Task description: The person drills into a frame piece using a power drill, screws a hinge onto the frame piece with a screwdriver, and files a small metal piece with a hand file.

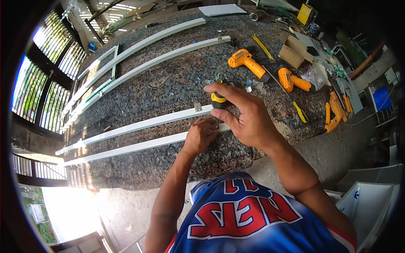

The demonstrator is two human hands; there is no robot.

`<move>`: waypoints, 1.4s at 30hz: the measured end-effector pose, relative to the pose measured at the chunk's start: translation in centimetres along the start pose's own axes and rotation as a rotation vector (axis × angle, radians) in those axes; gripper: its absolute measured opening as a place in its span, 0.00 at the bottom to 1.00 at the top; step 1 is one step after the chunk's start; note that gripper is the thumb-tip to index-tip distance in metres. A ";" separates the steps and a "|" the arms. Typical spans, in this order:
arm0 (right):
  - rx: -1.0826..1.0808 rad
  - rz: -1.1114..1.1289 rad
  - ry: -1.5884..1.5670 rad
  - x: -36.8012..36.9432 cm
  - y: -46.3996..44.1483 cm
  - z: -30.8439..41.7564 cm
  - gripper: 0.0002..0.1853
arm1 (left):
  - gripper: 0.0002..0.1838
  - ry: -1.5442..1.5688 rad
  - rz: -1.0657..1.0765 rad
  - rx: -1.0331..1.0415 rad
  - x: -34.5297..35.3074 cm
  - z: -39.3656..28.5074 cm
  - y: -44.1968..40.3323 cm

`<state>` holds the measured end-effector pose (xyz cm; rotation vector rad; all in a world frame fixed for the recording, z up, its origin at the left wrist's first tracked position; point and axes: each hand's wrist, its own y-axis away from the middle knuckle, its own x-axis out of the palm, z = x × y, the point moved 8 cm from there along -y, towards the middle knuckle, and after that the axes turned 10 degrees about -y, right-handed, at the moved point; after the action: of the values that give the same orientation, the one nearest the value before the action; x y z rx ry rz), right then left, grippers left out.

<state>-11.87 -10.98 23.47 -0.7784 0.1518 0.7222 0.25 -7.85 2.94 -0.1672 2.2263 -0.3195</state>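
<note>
A black-and-yellow screwdriver (219,100) stands nearly upright in my right hand (249,116), its handle between the thumb and fingers. Its thin shaft points down at the near white bar (139,146), close to the bar's right end. Around that spot my left hand (200,135) is closed over the bar, fingers curled beside the screwdriver's tip. Whatever small part lies under those fingers is hidden. Just behind, a second white bar (147,122) runs alongside, with a small metal bracket (198,107) near its right end.
Two more white bars (156,37) lie farther back on the speckled tabletop (156,88). Loose screws (215,78) are scattered beyond my right hand. To the right are orange drills (249,63), a yellow-handled screwdriver (300,112), a cardboard box (294,50) and an orange tool (336,111).
</note>
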 end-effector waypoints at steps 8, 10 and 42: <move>-0.110 -0.382 -0.267 -12.2 3.7 1.8 0.17 | 0.08 0.000 -0.007 -0.077 -0.1 0.1 -0.1; 0.014 -0.546 -0.350 -15.6 8.1 -1.0 0.15 | 0.11 -0.025 0.001 -0.072 -0.1 0.2 -0.1; 0.158 0.234 0.206 4.7 10.4 -13.3 0.13 | 0.24 -0.074 0.026 -0.040 -0.2 0.3 -0.5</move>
<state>-13.28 -12.54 6.06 -0.6890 0.4875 0.8385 0.65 -8.34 3.03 -0.1688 2.1609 -0.2505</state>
